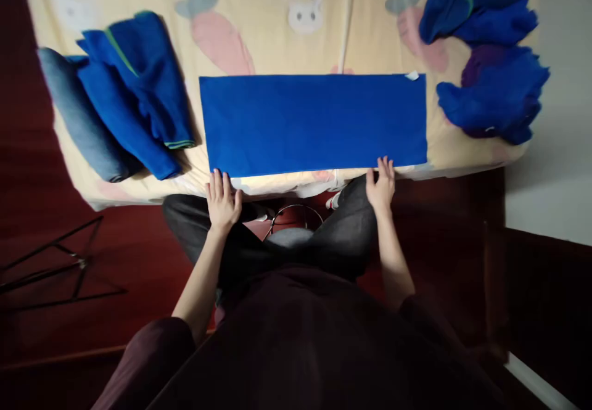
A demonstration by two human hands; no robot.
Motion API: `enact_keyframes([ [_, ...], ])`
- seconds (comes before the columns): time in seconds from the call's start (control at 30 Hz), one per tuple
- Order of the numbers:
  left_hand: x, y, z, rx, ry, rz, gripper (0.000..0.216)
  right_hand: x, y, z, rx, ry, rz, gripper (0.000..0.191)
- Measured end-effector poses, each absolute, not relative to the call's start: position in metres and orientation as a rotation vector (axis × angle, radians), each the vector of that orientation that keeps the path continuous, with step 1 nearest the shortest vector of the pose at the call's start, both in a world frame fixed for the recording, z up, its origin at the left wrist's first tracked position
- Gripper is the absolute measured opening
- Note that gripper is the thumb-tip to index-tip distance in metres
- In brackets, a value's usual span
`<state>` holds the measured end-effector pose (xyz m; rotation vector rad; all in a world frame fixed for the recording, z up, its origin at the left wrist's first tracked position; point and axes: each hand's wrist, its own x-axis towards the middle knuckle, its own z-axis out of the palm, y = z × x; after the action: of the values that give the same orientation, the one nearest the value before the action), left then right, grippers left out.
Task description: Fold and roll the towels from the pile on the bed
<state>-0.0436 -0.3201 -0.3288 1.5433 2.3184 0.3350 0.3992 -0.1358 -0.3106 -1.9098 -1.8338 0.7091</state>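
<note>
A blue towel lies flat as a long rectangle along the near side of the bed, with a small white tag at its far right corner. My left hand rests with fingers spread on the towel's near left corner. Toward the other end, my right hand touches the near edge with its fingertips, fingers apart. Neither hand is closed around the cloth. Whether the towel is folded in layers cannot be made out.
Rolled or folded cloths, one grey-blue and others blue, lie at the left. Crumpled blue cloths are heaped at the right on the patterned bedsheet. A black metal stand is on the floor at left.
</note>
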Motion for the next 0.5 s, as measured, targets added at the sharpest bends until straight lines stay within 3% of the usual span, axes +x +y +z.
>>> enact_keyframes([
  [0.13,-0.035,-0.33,-0.331,1.533,2.322,0.328,0.087,0.353,-0.191,-0.306,-1.645,-1.735,0.793,0.052],
  [0.3,-0.032,-0.324,-0.332,1.552,2.347,0.339,0.089,0.28,-0.229,-0.319,-1.352,-1.126,1.407,0.056],
  [0.5,-0.036,-0.324,-0.335,1.573,2.322,0.354,0.091,0.241,-0.225,-0.335,-1.285,-0.971,1.586,0.052],
])
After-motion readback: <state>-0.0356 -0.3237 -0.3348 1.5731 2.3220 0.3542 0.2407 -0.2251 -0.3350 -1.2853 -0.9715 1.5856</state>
